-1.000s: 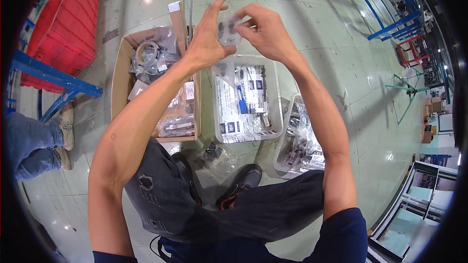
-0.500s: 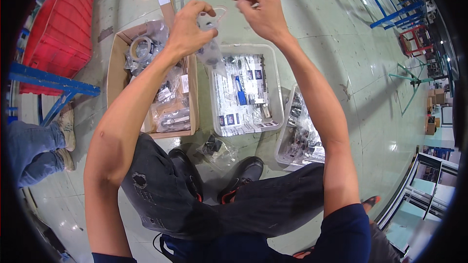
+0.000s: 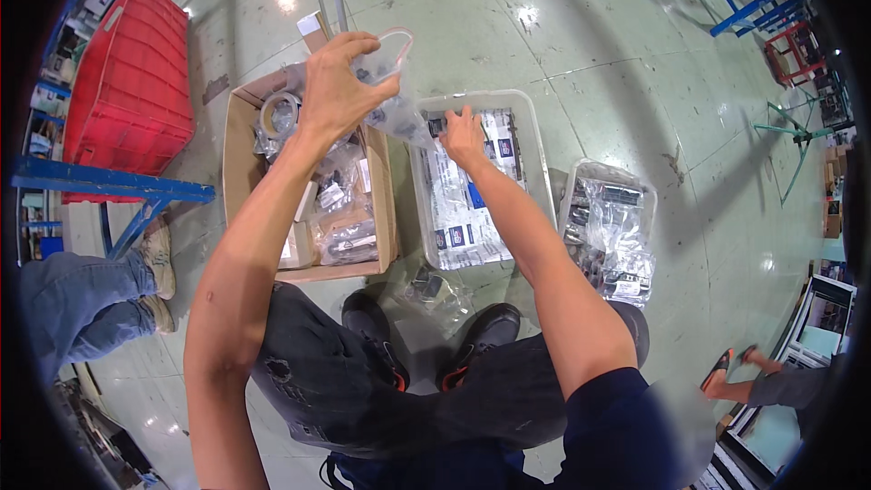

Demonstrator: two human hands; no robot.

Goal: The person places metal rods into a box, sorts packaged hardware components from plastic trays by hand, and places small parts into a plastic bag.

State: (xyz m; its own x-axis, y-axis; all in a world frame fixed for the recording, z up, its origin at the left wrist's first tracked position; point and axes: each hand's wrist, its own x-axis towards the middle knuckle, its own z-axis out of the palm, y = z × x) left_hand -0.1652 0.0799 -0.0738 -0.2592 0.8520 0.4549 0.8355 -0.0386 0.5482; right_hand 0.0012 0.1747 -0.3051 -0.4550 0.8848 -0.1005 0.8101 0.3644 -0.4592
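My left hand (image 3: 337,95) grips a clear plastic bag (image 3: 395,109) above the gap between the cardboard box and the white bin. The bag's red-edged mouth gapes at the top, and small dark parts show inside. My right hand (image 3: 464,138) reaches into the far left part of the white plastic bin (image 3: 547,191), beside small dark parts (image 3: 434,120). Its visible fingers are apart; their tips are partly hidden. Printed paper sheets (image 3: 463,204) line this bin, and a blue object (image 3: 475,195) lies partly behind my right forearm.
An open cardboard box (image 3: 238,159) at left holds a tape roll (image 3: 279,115) and bagged parts. A smaller bin (image 3: 655,204) at right holds bagged parts. Another bag (image 3: 431,290) lies by my shoes. A red crate (image 3: 132,82) and blue frame (image 3: 118,180) stand left, near another person's legs (image 3: 86,295).
My right hand has come down from above the far end of the bin into it. The left hand still holds the bag. Another person's feet now show at lower right.
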